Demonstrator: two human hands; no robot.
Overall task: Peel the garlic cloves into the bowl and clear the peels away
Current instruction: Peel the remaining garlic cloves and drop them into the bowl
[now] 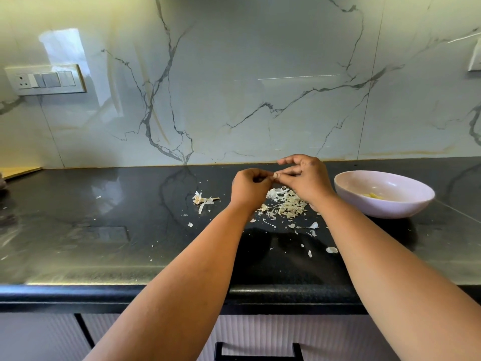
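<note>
Nearest the camera, ribbed cabinet fronts [273, 332] with a dark drawer handle [259, 351] sit under the rounded, speckled black front edge of the countertop [130, 290]. The polished dark stone runs wide and bare to the left, mirroring the wall; to the right there is less free surface before the bowl.

Both bare forearms reach out over the counter's middle. Small papery white flakes [331, 249] lie scattered between them, and beyond those a loose, dry heap of peels [286, 205] lies beneath the hands. Left of the heap, apart from it, lies the stripped garlic root and stem [201, 200].

Above the heap the left hand [250, 187] has its fingers curled in, pinching a small pale garlic clove [275, 175] at its tip. The right hand [307, 178] meets it there, thumb and forefinger pinching the same clove, the other fingers arched and spread above.

Just right of the right wrist stands a shallow, smooth, pale pink bowl [346, 187] with a few yellowish peeled cloves [373, 196] inside.

Behind rises a glossy white marble-look backsplash [247, 87] with grey veins, its lower edge meeting the counter; a switch plate [45, 80] is mounted at far left.
</note>
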